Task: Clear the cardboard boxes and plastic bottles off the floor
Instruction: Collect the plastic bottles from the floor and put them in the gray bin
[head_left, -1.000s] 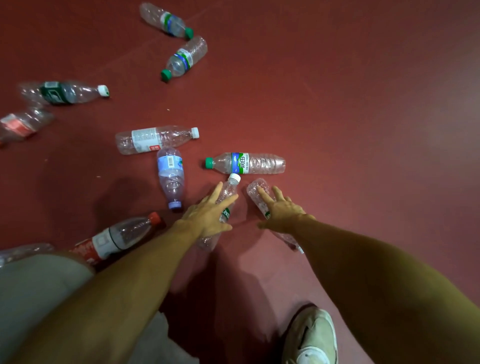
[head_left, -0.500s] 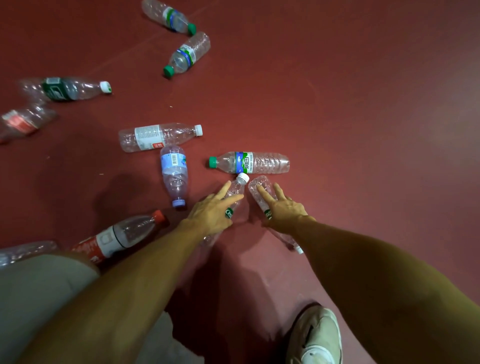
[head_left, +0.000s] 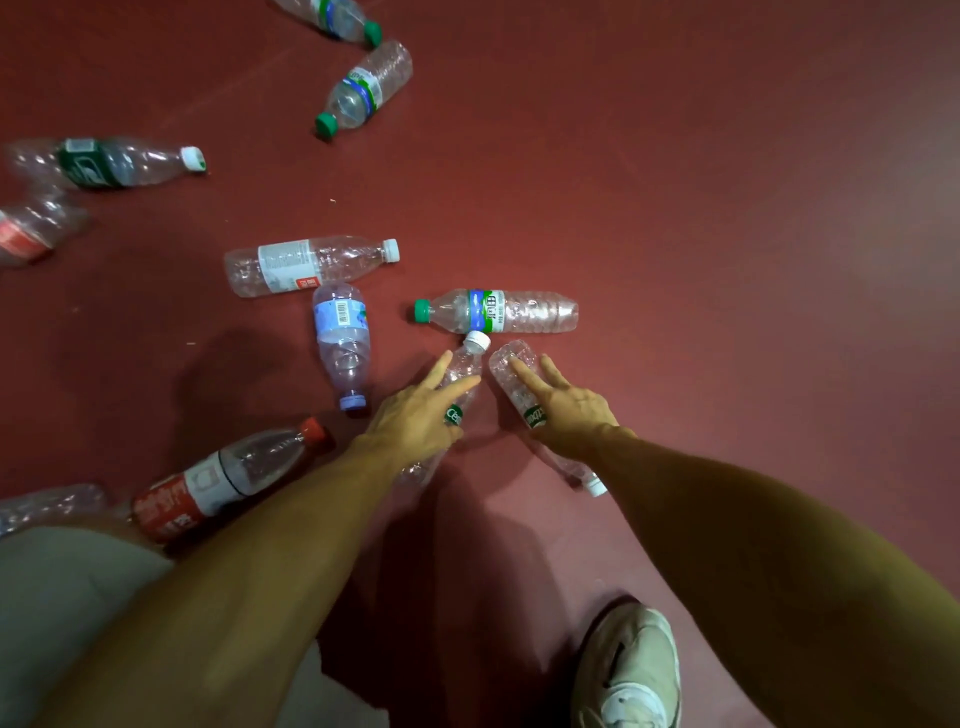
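The left hand (head_left: 415, 421) is laid on the left bottle (head_left: 467, 364), which lies on the floor (head_left: 727, 234) with its white cap pointing far. Two fingers are stretched straight along the neck; the hand is flat and nothing is clasped. The right hand (head_left: 571, 410) is laid likewise on the right bottle (head_left: 498, 374) just beside it. Two straight fingers rest on the ribbed base end (the white cap points near, past the wrist), and no closed grip is seen.

The left bottle's cap is set just against the green-capped bottle (head_left: 519, 310), which lies crosswise just beyond both hands. To the left, the blue-label bottle (head_left: 340, 322) lies with its cap pointing near, and its base is close to the white-label bottle (head_left: 291, 265). The red-capped bottle (head_left: 234, 467) lies near-left, beside the left forearm.

At the far left are seen the green-label bottle (head_left: 104, 163) and a blurred red-label bottle (head_left: 26, 234). A clear bottle (head_left: 52, 501) lies at the near-left edge. The far bottle (head_left: 369, 85) and the farthest bottle (head_left: 332, 15) lie at the top. A pale shoe (head_left: 628, 670) is planted near, on the right.
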